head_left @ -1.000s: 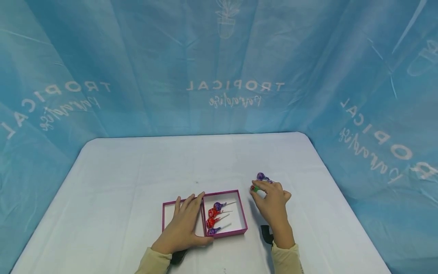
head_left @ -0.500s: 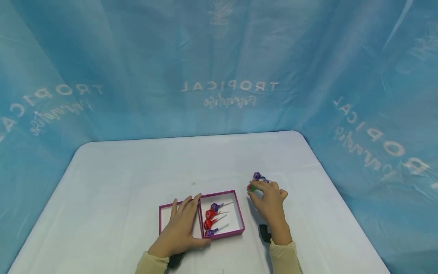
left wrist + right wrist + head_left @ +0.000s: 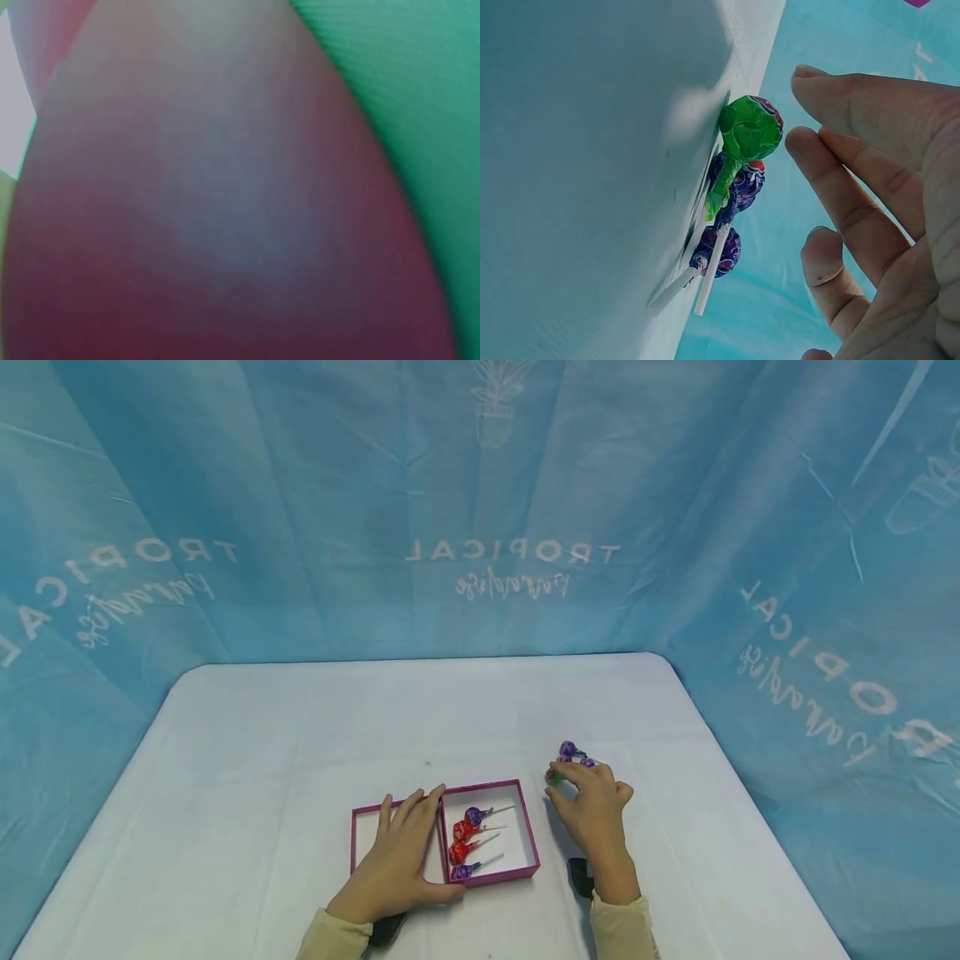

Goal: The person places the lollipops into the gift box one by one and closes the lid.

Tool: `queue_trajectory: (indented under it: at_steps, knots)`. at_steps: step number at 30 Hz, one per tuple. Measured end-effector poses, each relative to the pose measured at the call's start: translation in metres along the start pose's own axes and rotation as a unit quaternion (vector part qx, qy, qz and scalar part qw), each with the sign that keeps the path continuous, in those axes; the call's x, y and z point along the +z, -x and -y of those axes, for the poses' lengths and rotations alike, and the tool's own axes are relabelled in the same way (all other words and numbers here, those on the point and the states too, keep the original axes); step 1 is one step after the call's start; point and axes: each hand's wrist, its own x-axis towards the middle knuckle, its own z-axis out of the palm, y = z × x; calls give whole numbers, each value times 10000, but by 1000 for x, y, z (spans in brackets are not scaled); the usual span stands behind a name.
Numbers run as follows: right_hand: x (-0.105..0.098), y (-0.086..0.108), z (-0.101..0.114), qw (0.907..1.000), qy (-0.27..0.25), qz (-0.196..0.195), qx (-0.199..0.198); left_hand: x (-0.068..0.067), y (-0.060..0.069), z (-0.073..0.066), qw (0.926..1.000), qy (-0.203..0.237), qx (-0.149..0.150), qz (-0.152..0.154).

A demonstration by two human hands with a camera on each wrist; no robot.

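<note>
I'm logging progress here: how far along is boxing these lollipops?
Apparently done: two red lollipops and two purple ones lie in the box, which the left hand touches. Under way: the right hand is poised at the green lollipop, fingertips apart from it in the right wrist view. Probably remaining: that one and two more purple lollipops near it on the table.

On the tall, creased, sky-blue hanging sheet [image 3: 337,602] I read mirror-reversed white capitals, "TROPICAL" [image 3: 521,549], over a cursive "Paradise" [image 3: 513,584], printed three times across; the rightmost "TROPICAL" runs off my head view's edge.
</note>
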Motion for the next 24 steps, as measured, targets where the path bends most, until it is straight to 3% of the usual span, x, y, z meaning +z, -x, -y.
queue_trajectory:
  at_steps: [15, 24]
  knots:
    - [1, -3, -4, 9996, 180, -165, -145, -1, -3, 0, 9999, -25, -36, 126]
    - [0, 0, -4, 9991, 218, 258, 249, 0, 0, 0, 9999, -27, -53, 146]
